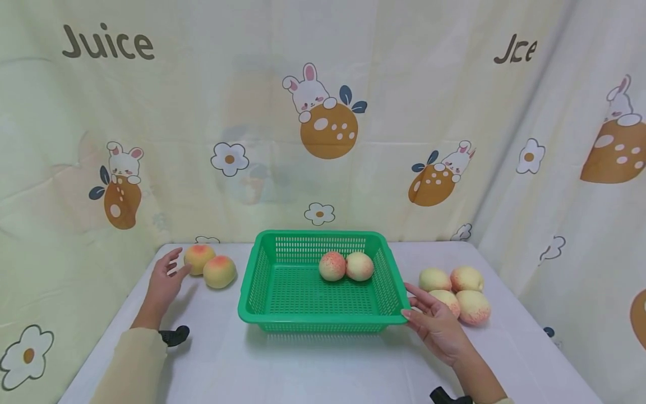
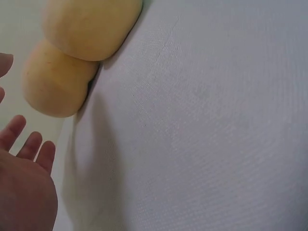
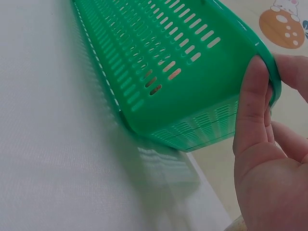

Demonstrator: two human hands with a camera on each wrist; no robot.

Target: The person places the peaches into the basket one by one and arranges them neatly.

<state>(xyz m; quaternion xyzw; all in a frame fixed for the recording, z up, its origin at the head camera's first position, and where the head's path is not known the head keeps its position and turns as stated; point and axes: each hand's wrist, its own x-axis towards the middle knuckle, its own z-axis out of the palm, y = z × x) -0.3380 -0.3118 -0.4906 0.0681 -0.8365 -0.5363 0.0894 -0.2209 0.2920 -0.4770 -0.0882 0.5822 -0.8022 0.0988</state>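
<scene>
A green plastic basket (image 1: 323, 319) with slotted walls stands mid-table, and two pink-speckled peaches (image 1: 346, 266) lie in its back right part. My right hand (image 1: 438, 330) grips the basket's front right corner. In the right wrist view the thumb and fingers (image 3: 254, 91) pinch the rim from both sides. On the left, my left hand (image 1: 165, 285) is held beside two yellow peaches with red tops (image 1: 219, 272), its fingers spread and nothing in them. The left wrist view shows these peaches (image 2: 60, 79) beyond the fingertips, with a gap between.
Several pale peaches (image 1: 473, 307) sit in a cluster on the right of the white-covered table (image 1: 313, 370), just behind my right hand. A printed curtain (image 1: 192, 112) with rabbits and flowers hangs behind the table and along its sides.
</scene>
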